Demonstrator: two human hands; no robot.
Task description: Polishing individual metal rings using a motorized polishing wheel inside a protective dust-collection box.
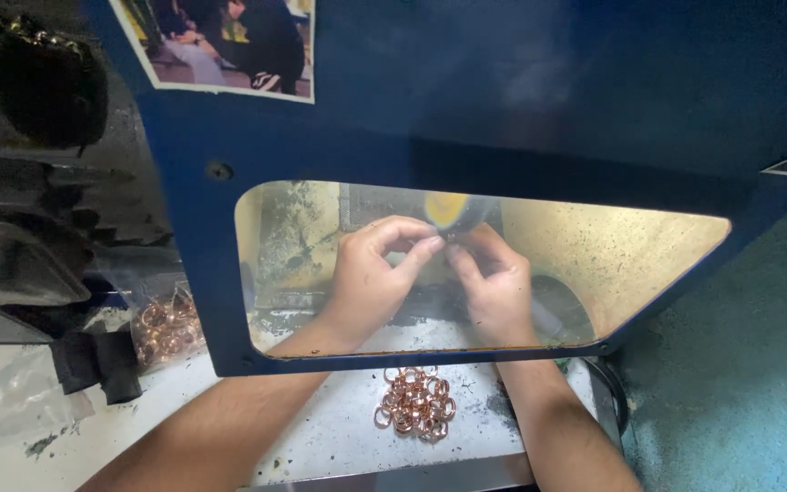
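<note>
A big blue box [503, 91] with a clear window [594, 264] stood on a dusty grey table [339, 428]. Both hands were behind the window. The left hand [366, 282] and the right hand [498, 292] were close together, and their fingertips met on a small thing too tiny to make out. Just above the fingertips a blurry yellow wheel [448, 208] showed. Between the two arms, nearer to the person than the hands, lay a pile of copper rings [414, 403] on the table. Far to the left of the left hand sat a clear bag of more rings [164, 326].
</note>
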